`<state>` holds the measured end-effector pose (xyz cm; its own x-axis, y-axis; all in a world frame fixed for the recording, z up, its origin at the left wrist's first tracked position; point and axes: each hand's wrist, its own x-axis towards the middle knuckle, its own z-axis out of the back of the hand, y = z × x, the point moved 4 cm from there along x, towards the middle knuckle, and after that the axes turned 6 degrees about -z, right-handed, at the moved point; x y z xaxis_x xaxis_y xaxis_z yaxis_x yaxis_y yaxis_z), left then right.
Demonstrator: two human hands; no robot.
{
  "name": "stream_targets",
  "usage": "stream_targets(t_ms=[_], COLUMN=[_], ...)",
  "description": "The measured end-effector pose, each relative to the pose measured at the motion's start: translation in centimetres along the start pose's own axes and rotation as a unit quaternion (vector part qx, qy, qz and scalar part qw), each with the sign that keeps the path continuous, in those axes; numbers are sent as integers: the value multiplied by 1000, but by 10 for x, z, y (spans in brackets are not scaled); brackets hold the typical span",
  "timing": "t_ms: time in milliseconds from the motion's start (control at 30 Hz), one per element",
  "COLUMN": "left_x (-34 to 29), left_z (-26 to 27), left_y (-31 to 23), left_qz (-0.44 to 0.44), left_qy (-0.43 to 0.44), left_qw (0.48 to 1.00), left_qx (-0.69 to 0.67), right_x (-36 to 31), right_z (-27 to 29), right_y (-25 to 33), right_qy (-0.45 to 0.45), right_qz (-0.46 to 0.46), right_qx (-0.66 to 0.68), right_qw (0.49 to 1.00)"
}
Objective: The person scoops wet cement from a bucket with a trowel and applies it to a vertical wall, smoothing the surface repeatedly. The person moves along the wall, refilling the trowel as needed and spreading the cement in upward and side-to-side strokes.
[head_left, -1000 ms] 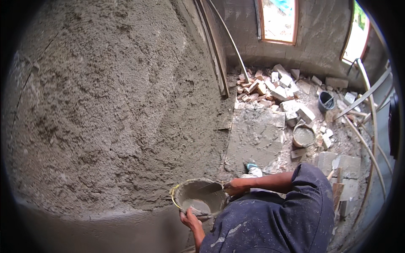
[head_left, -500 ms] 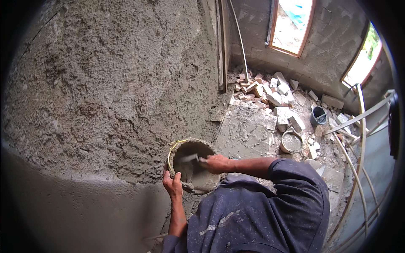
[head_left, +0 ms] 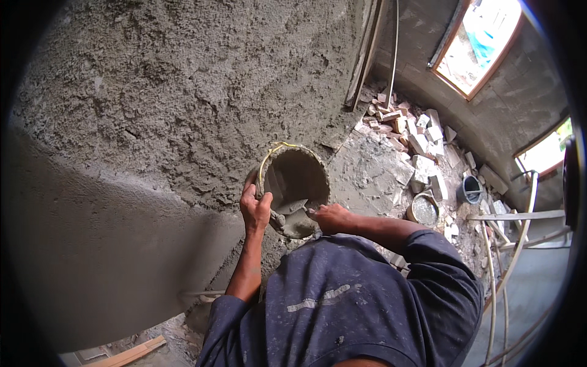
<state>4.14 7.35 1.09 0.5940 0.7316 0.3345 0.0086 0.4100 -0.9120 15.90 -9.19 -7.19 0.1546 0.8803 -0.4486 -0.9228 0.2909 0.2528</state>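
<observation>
Before a rough grey plastered wall [head_left: 183,92], the left hand [head_left: 255,209] pinched thumb and fingers over the rim of a tilted, round, mortar-caked bucket [head_left: 301,168], seemingly steadying it for the right hand [head_left: 333,218], curled closed around a grey metal trowel [head_left: 296,207] inside.

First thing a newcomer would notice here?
Probably the bucket at the centre, its rim gripped by the left hand while the right hand holds a trowel inside it. Next, the rough wall filling the upper left, then the heap of bricks right of centre, below a bright window at upper right.
</observation>
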Motion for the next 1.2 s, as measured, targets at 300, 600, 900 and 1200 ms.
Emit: stream_targets(t_ms=[300, 600, 900, 1200], left_x=[-1, 0, 3, -53], left_z=[8, -22, -32, 26], left_y=[-13, -52, -14, 93], left_qz=[-91, -211, -117, 304], left_qy=[-18, 23, -10, -244], left_qw=[994, 968, 987, 914], left_qx=[51, 134, 111, -115], right_x=[8, 32, 10, -40], right_z=[22, -70, -25, -19], right_y=[-4, -28, 23, -63], right_qy=[-5, -84, 288, 51], right_qz=[-49, 25, 38, 75], right_qx=[100, 367, 906, 961], right_qw=[994, 926, 308, 261])
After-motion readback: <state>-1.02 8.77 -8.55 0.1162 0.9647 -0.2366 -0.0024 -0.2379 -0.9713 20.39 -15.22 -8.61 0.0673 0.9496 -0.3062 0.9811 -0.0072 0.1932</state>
